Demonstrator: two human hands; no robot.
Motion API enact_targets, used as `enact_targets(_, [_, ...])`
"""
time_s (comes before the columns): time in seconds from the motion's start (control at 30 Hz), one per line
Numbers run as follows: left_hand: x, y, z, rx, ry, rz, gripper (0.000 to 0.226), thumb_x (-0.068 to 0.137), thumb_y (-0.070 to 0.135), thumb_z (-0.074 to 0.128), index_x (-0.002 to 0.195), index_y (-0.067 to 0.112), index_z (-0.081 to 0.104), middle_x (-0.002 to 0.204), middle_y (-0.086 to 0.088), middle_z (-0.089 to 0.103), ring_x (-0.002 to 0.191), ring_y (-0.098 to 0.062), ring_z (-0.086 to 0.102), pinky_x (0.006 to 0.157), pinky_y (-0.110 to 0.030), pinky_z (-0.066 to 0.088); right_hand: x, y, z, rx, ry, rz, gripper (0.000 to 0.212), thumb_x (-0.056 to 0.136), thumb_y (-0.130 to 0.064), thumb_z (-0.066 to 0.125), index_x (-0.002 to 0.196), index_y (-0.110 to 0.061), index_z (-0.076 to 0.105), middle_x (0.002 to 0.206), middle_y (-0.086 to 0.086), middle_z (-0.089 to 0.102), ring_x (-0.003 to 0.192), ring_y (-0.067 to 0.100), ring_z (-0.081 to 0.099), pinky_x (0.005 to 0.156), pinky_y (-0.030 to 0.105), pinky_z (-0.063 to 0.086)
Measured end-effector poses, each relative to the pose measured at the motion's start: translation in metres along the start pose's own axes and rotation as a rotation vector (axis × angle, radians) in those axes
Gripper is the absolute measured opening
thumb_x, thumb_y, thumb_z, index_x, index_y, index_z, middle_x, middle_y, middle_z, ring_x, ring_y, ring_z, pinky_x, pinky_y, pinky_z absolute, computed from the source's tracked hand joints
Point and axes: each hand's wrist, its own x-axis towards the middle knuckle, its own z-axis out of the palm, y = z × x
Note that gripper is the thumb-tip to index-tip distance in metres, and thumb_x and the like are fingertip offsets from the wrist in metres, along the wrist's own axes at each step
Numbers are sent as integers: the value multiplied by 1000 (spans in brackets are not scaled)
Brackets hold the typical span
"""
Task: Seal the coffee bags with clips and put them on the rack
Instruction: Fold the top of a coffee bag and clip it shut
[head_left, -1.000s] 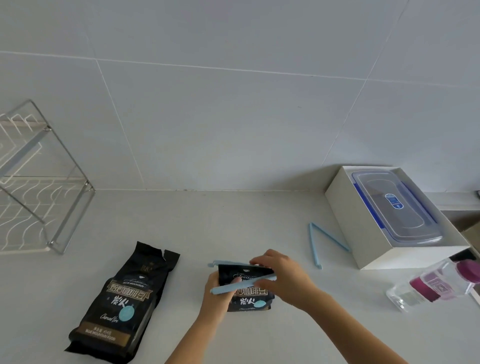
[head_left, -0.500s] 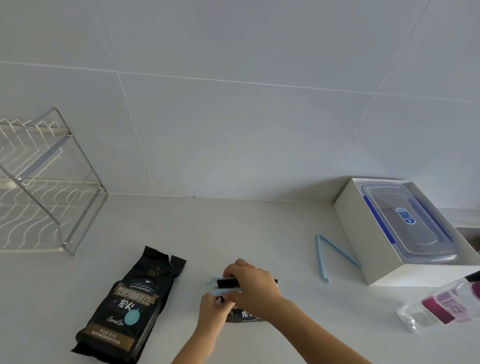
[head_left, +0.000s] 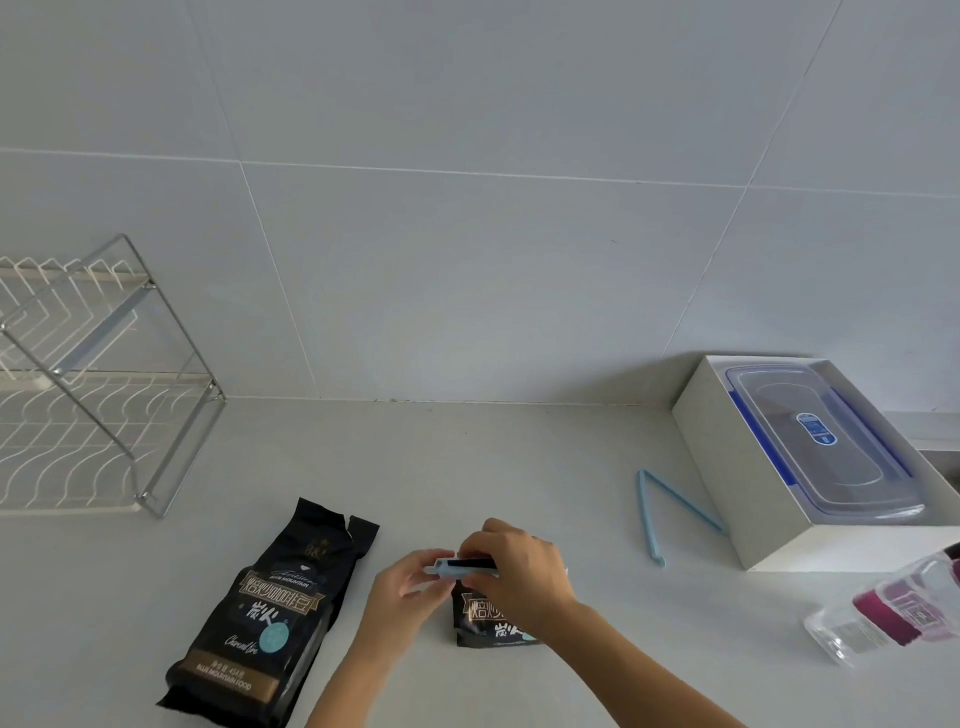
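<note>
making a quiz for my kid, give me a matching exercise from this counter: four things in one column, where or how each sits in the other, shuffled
Things
1. wire rack
2. spare blue clip
3. large coffee bag
4. lidded plastic container

Places or states
A. inside the white box
B. lying flat, top unclipped
C. far left, against the wall
D. lying open in a V beside the white box

Pairs: 1-C, 2-D, 3-B, 4-A
</note>
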Motion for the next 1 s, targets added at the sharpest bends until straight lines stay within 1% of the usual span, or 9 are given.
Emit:
enact_targets(0.1, [1,2,-5,147,13,48,18,81,19,70,83,36,72,87,17,74,84,-2,66,74,-21,48,-1,0,1,0,-8,-6,18,84,-36,58,101,-32,62,99,-6,59,84,19,61,61,26,31])
enact_targets(0.17, [0,2,-4,204,35,72,18,81,21,70,81,39,70,84,22,72,82,2,63,71,-20,45,-2,1,1,-4,-8,-1,19,84,-36,56,102,-33,63,99,-6,59,83,20,61,61,26,31])
enact_targets(0.23, [-1,0,-1,220,71,85,15,80,22,71,82,38,70,81,18,73,81,1,62,70,-20,43,-3,2,2,-6,-6,7,20,85,-38,55,103,-33,63,98,-5,59,83,20,61,60,27,31])
enact_targets(0.37, [-4,-7,3,246,140,87,10,79,21,72,87,26,73,84,8,74,82,-9,64,71,-20,44,-5,3,7,-9,-13,10,21,86,-36,53,104,-33,64,99,-4,59,83,22,61,62,27,32])
enact_targets(0.43, [-6,-9,5,252,154,87,10,79,19,72,87,24,73,82,6,74,79,-10,64,70,-21,44,-7,3,9,-21,-11,7,22,87,-38,52,104,-32,64,99,-3,59,84,24,61,62,28,31])
enact_targets(0.57, [-7,-9,7,240,154,90,8,80,21,71,86,27,73,79,5,74,77,-9,64,70,-23,45,-8,4,13,-48,12,-4,23,89,-37,49,106,-30,63,101,0,57,85,27,61,62,28,30])
enact_targets(0.7, [-5,-9,7,253,152,82,9,80,22,71,84,30,72,78,7,74,76,-8,64,67,-20,45,-9,6,16,-82,36,-21,26,90,-36,46,110,-29,61,104,1,56,88,27,61,61,28,29])
enact_targets(0.8, [-4,-9,7,256,165,79,13,79,20,72,83,32,71,77,7,75,76,-8,66,69,-24,48,-9,7,17,-75,43,-24,26,89,-36,47,111,-30,59,105,0,56,88,26,60,61,28,29])
enact_targets(1.0, [-2,-15,9,198,142,46,18,83,12,67,97,22,73,82,4,75,81,-10,69,72,-23,51,-6,9,13,-10,35,-11,24,83,-40,56,106,-32,60,103,-4,58,89,23,62,65,27,33])
